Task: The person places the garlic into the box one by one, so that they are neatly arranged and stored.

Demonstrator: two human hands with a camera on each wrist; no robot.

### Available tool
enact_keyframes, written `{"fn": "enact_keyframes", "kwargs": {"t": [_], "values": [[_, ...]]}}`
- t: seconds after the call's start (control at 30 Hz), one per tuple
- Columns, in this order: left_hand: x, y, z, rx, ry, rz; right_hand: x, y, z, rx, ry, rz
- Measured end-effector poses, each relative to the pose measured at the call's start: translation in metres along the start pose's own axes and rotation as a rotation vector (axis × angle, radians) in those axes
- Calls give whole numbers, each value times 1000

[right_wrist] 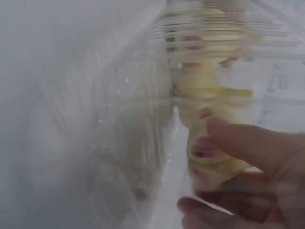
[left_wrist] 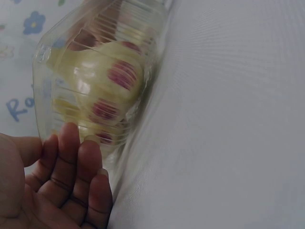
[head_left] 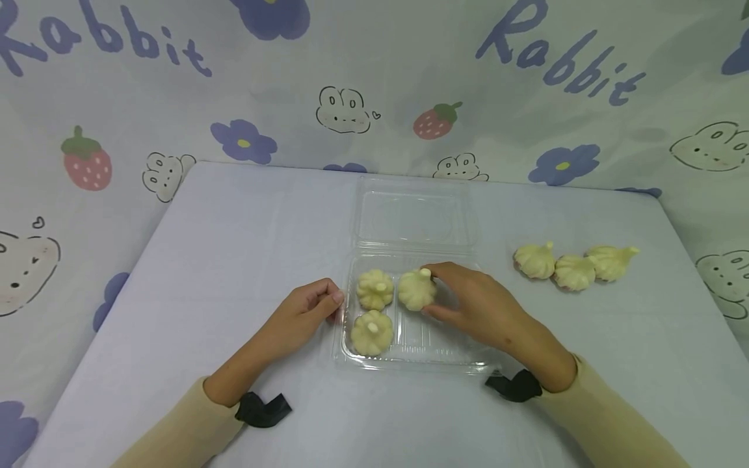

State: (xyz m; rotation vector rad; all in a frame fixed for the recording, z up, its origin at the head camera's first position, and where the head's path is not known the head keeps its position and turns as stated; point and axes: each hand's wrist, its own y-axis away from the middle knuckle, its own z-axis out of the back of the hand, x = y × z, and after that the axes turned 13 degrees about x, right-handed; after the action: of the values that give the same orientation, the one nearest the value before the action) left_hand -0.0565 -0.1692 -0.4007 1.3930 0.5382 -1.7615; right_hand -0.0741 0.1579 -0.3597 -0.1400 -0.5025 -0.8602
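Head view: the right hand's point(head_left: 484, 305) grip closes thumb and fingers round a garlic bulb point(head_left: 414, 294) in the clear container point(head_left: 418, 365), at three o'clock from the farther of two bulbs point(head_left: 372, 337). Its long axis is near upright, stem tilting toward one o'clock. The left hand point(head_left: 304, 315) pinches the container's nine-o'clock edge.
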Motion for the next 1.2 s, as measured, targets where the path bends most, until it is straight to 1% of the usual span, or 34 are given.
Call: {"fn": "enact_keyframes", "kwargs": {"t": [0.2, 0.5, 0.77, 0.9, 1.07, 1.2], "values": [[-1, 0, 0, 3, 9, -1, 3, -3, -3, 3, 21, -11], [-2, 1, 0, 4, 10, -6, 5, -5, -7, 20, 63, -76], [-3, 1, 0, 2, 10, 6, 7, -7, -10, 32, 92, -115], [-3, 1, 0, 2, 8, 8, 9, -8, -11, 19, 115, -131], [-3, 1, 0, 4, 12, 4, 10, -9, -13, -8, 149, -130], [-4, 1, 0, 4, 10, 5, 11, -9, -14, -11, 156, -139]]}}
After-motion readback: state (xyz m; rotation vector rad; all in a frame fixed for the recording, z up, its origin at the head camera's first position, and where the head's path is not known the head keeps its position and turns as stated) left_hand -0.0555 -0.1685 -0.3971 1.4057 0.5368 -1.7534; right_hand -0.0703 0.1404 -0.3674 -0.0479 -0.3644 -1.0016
